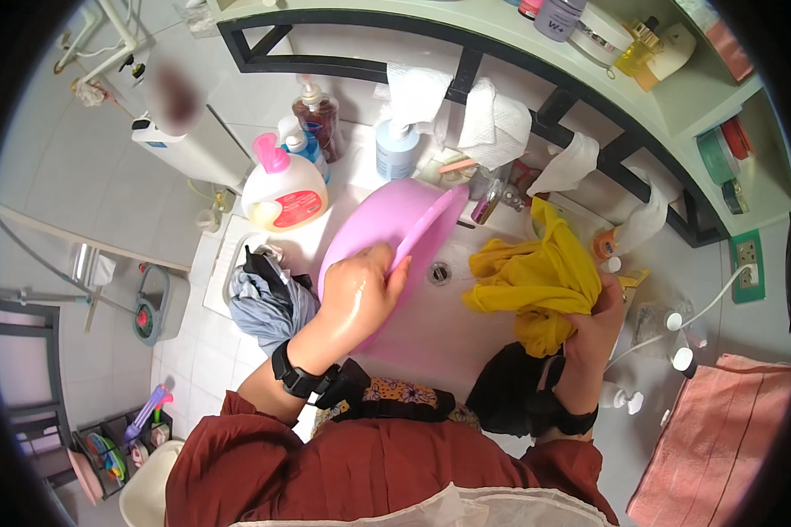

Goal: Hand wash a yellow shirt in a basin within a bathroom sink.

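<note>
My left hand (362, 290), wet on its back, grips the rim of a pink plastic basin (376, 224), which is tilted on its side in the white sink (428, 336). The sink's round drain (439, 273) shows to the right of the basin. In my right hand (596, 323) is a bunched yellow cloth (540, 277), held over the right side of the sink. A black cloth (507, 388) lies at the sink's front edge, below the yellow one. Grey and black clothes (270, 300) are heaped at the sink's left side.
Behind the basin stand a white pump bottle with a pink top (287, 191), a dark red pump bottle (316, 118) and a pale blue bottle (397, 148). White cloths (494, 125) hang from a black metal frame (465, 72). A pink towel (718, 441) hangs at the right.
</note>
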The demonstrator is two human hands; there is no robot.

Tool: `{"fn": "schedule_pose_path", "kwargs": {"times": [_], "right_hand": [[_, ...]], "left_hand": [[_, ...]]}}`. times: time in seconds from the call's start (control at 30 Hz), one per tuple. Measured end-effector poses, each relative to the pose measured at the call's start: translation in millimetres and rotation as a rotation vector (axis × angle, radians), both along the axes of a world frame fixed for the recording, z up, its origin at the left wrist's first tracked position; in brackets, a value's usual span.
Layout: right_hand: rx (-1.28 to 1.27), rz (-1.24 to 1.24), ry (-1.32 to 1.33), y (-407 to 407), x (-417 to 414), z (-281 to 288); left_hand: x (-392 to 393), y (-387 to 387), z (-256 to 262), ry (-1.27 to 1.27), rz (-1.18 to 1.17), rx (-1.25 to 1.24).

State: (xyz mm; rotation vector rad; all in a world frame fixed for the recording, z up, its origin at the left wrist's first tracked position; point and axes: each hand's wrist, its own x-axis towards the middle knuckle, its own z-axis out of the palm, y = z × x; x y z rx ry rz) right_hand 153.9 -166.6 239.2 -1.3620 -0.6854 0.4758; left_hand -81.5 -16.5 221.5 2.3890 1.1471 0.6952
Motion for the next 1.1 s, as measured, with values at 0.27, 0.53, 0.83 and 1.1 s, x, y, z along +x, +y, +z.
{"fn": "schedule_pose_path", "kwargs": {"times": [0.27,0.53,0.83,1.1], "right_hand": [[0.023,-0.012,0.043,-8.2,3.5,8.8],[0.034,0.011,-0.046,-13.1,4.3,12.1],[0.007,0.055,-0.067,-7.8,-4.1,26.1],[-0.061,0.231,-0.061,33.7,-33.0,10.0]], "left_hand": [[3.0,-17.2,12.0,-0.065,-0.082,0.119],[9.7,-20.7,14.7,-0.096,-0.105,0.126],[-0.5,10.5,-11.7,-0.245,0.184,-0.318],[-7.4,40.1,-129.7,-0.304,0.377,-0.612]]}}
